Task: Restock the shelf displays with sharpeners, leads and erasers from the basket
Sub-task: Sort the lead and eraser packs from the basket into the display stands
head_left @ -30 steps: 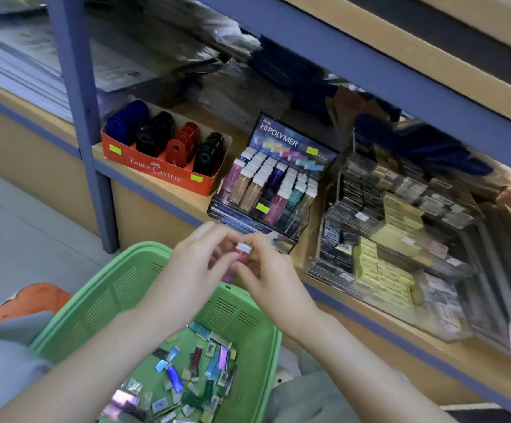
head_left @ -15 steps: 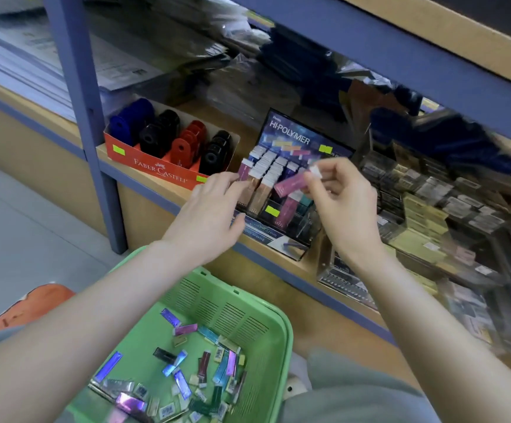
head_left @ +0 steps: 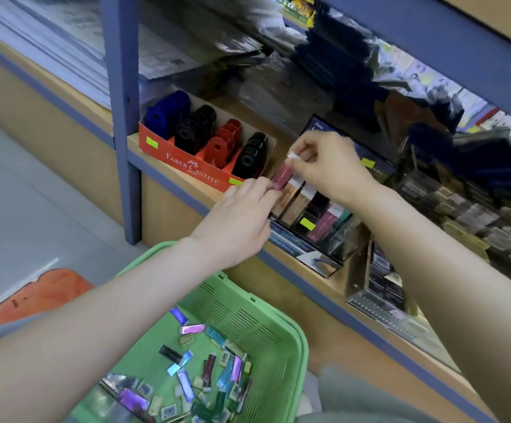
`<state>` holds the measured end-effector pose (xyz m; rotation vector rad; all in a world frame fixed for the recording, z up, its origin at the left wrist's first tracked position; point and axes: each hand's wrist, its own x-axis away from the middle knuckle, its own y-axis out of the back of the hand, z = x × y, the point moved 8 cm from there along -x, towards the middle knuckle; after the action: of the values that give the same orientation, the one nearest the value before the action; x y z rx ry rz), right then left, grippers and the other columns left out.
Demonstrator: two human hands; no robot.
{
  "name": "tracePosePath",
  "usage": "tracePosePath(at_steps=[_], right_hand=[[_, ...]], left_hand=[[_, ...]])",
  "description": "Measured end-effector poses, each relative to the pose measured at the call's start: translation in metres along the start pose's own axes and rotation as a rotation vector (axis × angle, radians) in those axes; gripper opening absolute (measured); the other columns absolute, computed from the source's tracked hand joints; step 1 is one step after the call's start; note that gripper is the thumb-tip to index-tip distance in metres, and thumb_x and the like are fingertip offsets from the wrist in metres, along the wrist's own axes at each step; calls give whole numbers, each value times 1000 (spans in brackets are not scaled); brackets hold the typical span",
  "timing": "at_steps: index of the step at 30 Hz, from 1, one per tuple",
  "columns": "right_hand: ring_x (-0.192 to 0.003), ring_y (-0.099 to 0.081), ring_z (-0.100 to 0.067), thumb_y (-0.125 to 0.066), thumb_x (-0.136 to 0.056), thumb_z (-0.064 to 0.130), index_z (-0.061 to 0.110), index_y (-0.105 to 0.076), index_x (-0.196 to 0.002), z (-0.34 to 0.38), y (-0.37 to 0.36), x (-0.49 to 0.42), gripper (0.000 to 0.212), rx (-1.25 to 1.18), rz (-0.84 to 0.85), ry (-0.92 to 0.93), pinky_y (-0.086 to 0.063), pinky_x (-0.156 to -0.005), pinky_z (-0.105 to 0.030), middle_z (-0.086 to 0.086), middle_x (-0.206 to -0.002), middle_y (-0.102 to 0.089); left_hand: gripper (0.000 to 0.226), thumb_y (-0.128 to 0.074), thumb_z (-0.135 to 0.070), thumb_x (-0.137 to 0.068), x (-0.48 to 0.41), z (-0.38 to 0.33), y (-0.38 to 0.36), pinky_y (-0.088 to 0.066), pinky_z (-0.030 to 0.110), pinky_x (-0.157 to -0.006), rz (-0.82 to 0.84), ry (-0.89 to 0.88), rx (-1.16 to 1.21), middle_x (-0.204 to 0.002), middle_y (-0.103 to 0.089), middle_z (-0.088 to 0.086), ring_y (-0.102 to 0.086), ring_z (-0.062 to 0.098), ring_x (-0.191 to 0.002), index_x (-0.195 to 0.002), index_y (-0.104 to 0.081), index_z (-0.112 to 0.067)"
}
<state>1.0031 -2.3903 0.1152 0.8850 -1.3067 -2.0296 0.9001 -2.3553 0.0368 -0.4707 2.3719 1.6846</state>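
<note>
Eraser [head_left: 282,178] in a pink sleeve with a white end, held slanted just above the left front corner of the dark display box [head_left: 309,250], white end uppermost. The right hand [head_left: 330,169] pinches that white end between thumb and curled fingers. The left hand [head_left: 239,218] reaches in from below, its fingertips against the lower pink end; whether they grip it or only touch it, I cannot tell. Under the eraser stand rows of erasers [head_left: 297,206] in tan, dark, pink and teal sleeves, upright in the box. The box sits on the wooden shelf [head_left: 187,195], and just left of it an orange carton [head_left: 187,166] holds sharpeners [head_left: 193,132] in blue, black, red and black rows. Right of the box is a clear case [head_left: 382,288] of small dark and yellow packs, blurred. Below the arms a green basket [head_left: 278,331] holds loose shiny packs [head_left: 187,383] scattered over its bottom
</note>
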Motion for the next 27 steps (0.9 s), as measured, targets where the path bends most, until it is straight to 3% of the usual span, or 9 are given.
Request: tracePosePath(at_steps=[8, 12, 15, 19, 23, 27], right_hand=[[-81, -61, -17, -70, -83, 21, 23, -60, -80, -3, -26, -8, 11, 86, 19, -31, -54, -76, -40, 1, -82, -64], [-84, -60, -17, -71, -83, 21, 20, -59, -85, -1, -29, -4, 11, 143, 25, -43, -53, -74, -36, 1, -87, -63], [-92, -59, -19, -64, -88, 26, 18, -61, -93, 3, -25, -2, 10, 270, -11, -18, -44, -69, -29, 0, -95, -63], [-115, -46, -26, -53, -95, 25, 12, -58, -117, 18, -18, 14, 26, 362, -126, 47, -38, -88, -35, -9, -118, -54], [-98, -51, -25, -57, -92, 13, 8, -60, -108, 45, -31, 58, 18, 257, -242, 250, -38, -79, -30, -8, -105, -57], [-86, -57, -26, -68, -82, 5, 7, -62, -99, 49, -102, 101, 18, 174, -75, 342, -46, -71, -33, -7, -95, -59]], left_hand=[[48, -44, -16, -95, 1, 5, 1, -27, 32, -105, -3, -8, 3, -135, -35, 3, -34, 19, -123, -142, -34, -15], [51, -44, -14, -94, 2, 5, 0, -27, 33, -106, 20, -6, 2, -138, -34, 4, -33, 20, -125, -143, -32, -15], [51, -43, -14, -95, 10, 10, 3, -23, 33, -108, 15, 20, 27, -142, -31, 5, -30, 21, -128, -144, -30, -16], [43, -47, -16, -95, 41, 32, 4, -26, 34, -104, -6, 102, 21, -130, -41, 6, -38, 21, -120, -137, -41, -14], [35, -65, -10, -81, 96, 68, -12, -44, 40, -81, -27, 216, -28, -97, -51, 5, -48, 23, -90, -115, -58, -10], [34, -53, -22, -82, 153, 104, -33, -47, 40, -77, 50, 375, -59, -98, -54, 6, -54, 26, -87, -115, -57, -12]])
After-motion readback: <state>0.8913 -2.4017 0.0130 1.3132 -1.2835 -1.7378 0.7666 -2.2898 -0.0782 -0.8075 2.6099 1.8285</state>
